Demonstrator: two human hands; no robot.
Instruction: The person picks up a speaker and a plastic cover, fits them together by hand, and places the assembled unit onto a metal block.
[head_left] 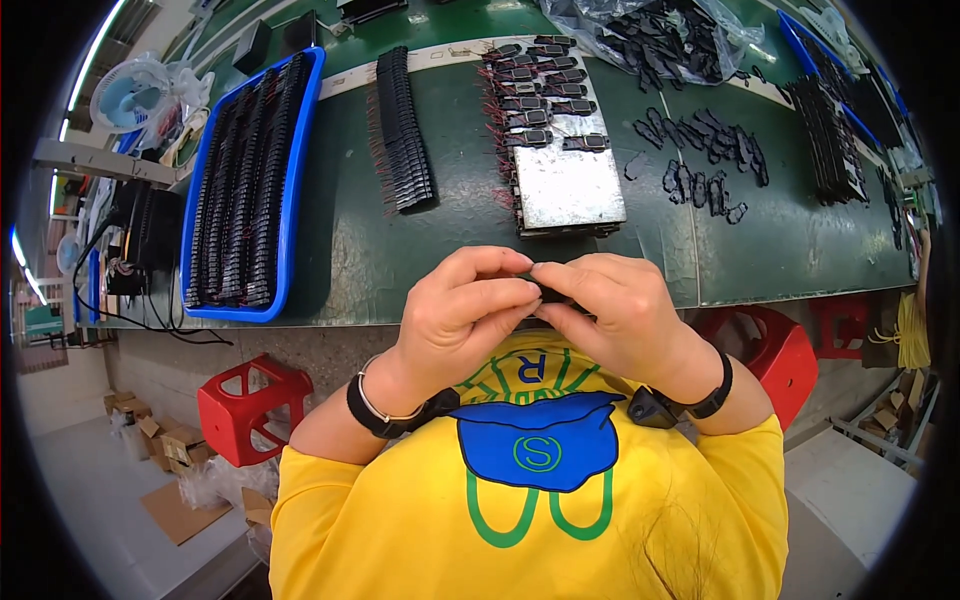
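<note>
Black piece between fingertips; hands pinched

Wore a bright yellow shirt with short sleeves, a big blue patch and curvy green lines in front, plus black wrist bands.

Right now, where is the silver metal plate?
In the head view, the metal plate lies right of centre on the green table, beyond the right hand, between the row of black parts on its left and the loose black pieces on its right.
</note>
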